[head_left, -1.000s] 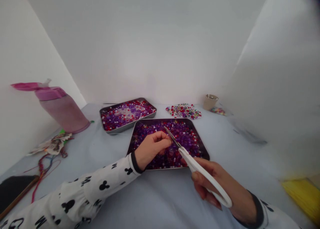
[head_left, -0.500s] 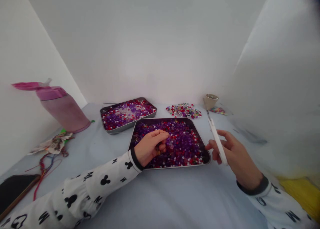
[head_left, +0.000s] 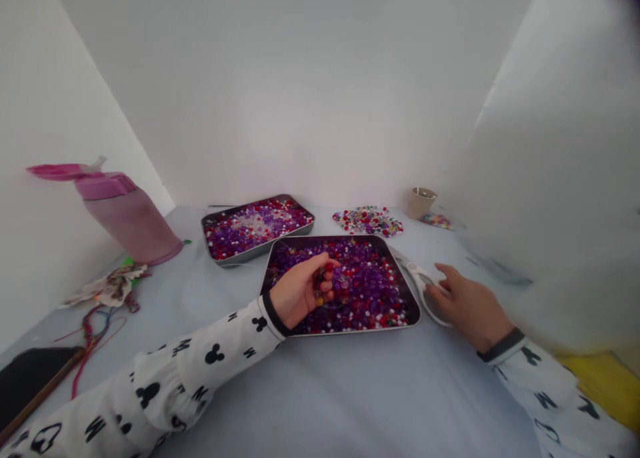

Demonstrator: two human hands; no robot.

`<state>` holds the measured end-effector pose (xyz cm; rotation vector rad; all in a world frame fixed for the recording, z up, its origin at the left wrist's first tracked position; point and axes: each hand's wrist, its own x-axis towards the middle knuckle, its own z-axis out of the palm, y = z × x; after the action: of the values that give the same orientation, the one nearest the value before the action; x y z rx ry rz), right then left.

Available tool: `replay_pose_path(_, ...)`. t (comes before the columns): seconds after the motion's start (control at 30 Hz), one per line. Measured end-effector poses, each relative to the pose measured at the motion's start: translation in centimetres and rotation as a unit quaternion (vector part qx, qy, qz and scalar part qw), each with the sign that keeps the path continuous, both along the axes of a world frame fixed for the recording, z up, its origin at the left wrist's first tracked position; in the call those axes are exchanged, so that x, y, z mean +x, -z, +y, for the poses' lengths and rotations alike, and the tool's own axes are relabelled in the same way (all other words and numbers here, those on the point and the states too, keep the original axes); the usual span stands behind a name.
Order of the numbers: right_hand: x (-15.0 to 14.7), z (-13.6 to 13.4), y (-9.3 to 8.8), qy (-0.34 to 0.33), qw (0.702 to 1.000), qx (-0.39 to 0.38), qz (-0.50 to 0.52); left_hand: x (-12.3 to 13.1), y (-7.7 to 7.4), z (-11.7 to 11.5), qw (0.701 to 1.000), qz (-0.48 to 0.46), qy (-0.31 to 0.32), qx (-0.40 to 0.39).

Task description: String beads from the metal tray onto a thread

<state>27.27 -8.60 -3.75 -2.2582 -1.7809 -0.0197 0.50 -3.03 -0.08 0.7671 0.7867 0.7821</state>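
Observation:
My left hand [head_left: 303, 290] is over the near tray [head_left: 340, 333], its fingers curled around a string of beads [head_left: 320, 290] in red, purple and amber; the thread itself is barely visible. Purple, red and white beads [head_left: 367, 291] fill that tray. To the right of it, white-handled scissors [head_left: 421, 276] lie low at the table, blades pointing at the tray's right edge. My right hand [head_left: 465, 305] has its fingers on the scissors' handle loop, with one finger lifted away. Its lower fingers are partly hidden.
Behind stands a second bead tray [head_left: 250, 253]. Loose beads [head_left: 369, 221] lie near the wall, beside a small beige cup [head_left: 421, 203] and a bag of beads [head_left: 437, 221]. At left are a pink bottle [head_left: 130, 218], coloured cords [head_left: 93, 328] and a dark phone-like object [head_left: 37, 385].
My right hand has lowered the scissors from upright to lying flat beside the tray. My left hand has turned slightly, showing more of the beads in its fingers.

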Motion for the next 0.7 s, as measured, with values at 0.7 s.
replay_pose_path(0.7, -4.6, -2.0, -0.4, -0.226, 0.922, 0.304, 0.081, 0.0, 0.1, -0.7, 0.989, 0.046, 0.065, 0.125)
